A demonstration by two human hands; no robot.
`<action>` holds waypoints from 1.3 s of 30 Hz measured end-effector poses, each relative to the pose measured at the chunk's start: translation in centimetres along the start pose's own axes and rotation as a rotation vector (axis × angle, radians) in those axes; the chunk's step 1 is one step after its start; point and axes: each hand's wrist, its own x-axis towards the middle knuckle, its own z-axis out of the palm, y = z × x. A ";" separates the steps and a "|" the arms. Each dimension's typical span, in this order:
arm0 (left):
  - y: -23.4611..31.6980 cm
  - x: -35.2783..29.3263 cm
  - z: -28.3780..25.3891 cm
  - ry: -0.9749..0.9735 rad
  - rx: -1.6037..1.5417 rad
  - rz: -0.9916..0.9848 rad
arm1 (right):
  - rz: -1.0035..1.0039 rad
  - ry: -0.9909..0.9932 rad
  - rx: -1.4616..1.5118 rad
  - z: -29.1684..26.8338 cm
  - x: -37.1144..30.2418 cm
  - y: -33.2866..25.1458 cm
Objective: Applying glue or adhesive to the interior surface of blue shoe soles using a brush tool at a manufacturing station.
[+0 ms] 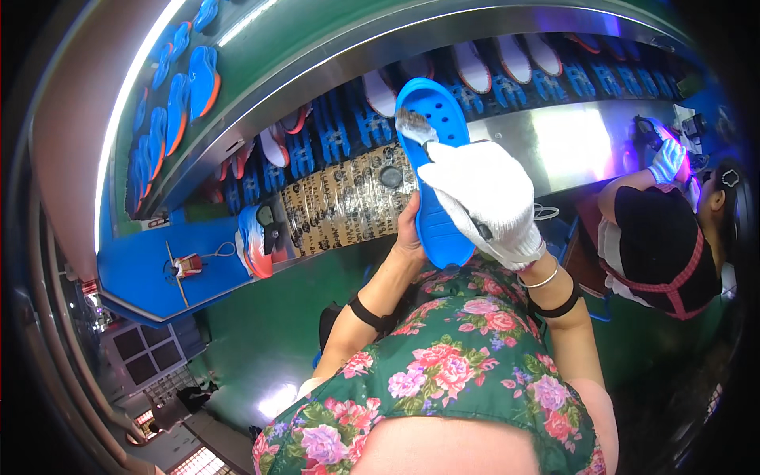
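A blue shoe sole is held up in front of me, its long side nearly upright and its face with several dark round holes at the far end. My bare left hand grips its left edge near the lower half. My right hand, in a white knit glove, is closed around a brush. The brush's grey-brown bristles lie over the upper part of the sole; whether they touch it I cannot tell. The glove hides the brush's handle and the sole's middle right side.
Beyond runs a conveyor with blue racks and white-and-red soles. Below it, a tape-wrapped board bears a round dark disc. Blue-orange soles line an upper shelf. A co-worker works at right.
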 end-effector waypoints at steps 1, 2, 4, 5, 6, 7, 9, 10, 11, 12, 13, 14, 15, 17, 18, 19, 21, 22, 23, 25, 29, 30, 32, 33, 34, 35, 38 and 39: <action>0.2 0.2 -0.2 0.025 -0.016 -0.004 | 0.054 -0.031 0.091 -0.1 -0.3 0.0; 0.3 0.4 -0.3 0.050 -0.031 -0.008 | 0.107 -0.062 0.182 -0.1 -0.5 -0.1; 0.2 0.4 0.1 0.048 0.021 0.045 | 0.176 -0.029 0.290 0.4 -1.0 0.0; 0.3 0.8 0.4 0.050 -0.017 0.071 | 0.267 0.039 0.353 0.9 -1.4 0.2; 0.3 1.2 0.5 0.052 -0.055 0.096 | 0.358 0.108 0.417 1.1 -1.5 0.5; 0.3 1.1 0.2 0.070 -0.074 0.098 | 0.313 0.093 0.256 0.9 -1.4 0.3; 0.4 0.8 -0.4 0.054 -0.002 0.090 | 0.257 0.083 0.243 0.9 -1.2 -0.2; 0.6 1.1 0.3 0.044 0.037 0.074 | 0.193 0.070 0.215 0.7 -1.1 -0.2; 0.5 1.3 0.4 0.024 0.005 0.061 | 0.151 0.023 0.181 0.7 -1.6 -0.6; 0.4 1.5 0.5 0.004 -0.028 0.049 | 0.152 0.043 0.181 1.3 -2.1 -0.9; 0.9 1.9 1.2 -0.082 -0.070 0.041 | 0.208 0.037 0.282 1.5 -2.5 -0.8; 1.1 2.3 1.8 -0.082 -0.064 0.036 | 0.263 0.030 0.383 1.5 -2.9 -0.5; 1.1 2.6 2.3 0.049 0.010 0.110 | 0.334 0.060 0.411 1.7 -3.0 0.0; 1.0 3.5 2.7 0.045 0.042 0.200 | 0.419 0.130 0.410 1.7 -3.1 0.8; 1.2 3.5 2.8 0.068 0.123 0.250 | 0.478 0.193 0.476 2.3 -3.4 0.9; 1.4 3.5 3.3 0.076 0.119 0.236 | 0.360 0.148 0.381 2.2 -3.4 0.9; 1.7 4.1 2.3 -0.180 -0.225 0.116 | 0.149 0.066 0.195 2.1 -2.9 0.3; 2.0 4.2 2.6 -0.136 -0.322 0.038 | 0.154 0.042 0.180 2.8 -3.3 0.1; 1.9 4.4 2.2 -0.117 -0.233 0.100 | 0.200 0.028 0.282 2.7 -3.5 0.1; 2.1 4.5 2.2 -0.095 -0.145 0.159 | 0.283 0.040 0.440 2.7 -3.6 0.5; 2.9 4.9 4.0 0.029 -0.137 0.201 | 0.254 0.053 0.342 2.3 -4.0 1.3; 3.0 4.9 4.0 0.038 -0.092 0.211 | 0.131 -0.002 0.237 2.1 -4.0 1.3; 3.5 5.1 2.7 -0.234 -0.170 0.066 | 0.052 -0.031 0.255 2.9 -4.7 0.3; 3.6 5.1 2.1 -0.255 -0.176 0.088 | 0.076 -0.053 0.348 2.4 -4.8 0.2; 3.7 5.1 2.6 -0.272 -0.184 0.104 | 0.106 -0.072 0.440 1.9 -4.7 0.1; 3.7 5.1 3.2 -0.273 -0.183 0.101 | 0.142 -0.052 0.424 1.9 -4.9 0.6; 3.4 4.6 4.5 -0.034 -0.278 0.133 | 0.339 0.056 0.422 2.1 -5.2 1.2; 3.6 4.4 4.3 -0.034 -0.247 0.114 | 0.193 -0.001 0.362 1.8 -5.1 1.0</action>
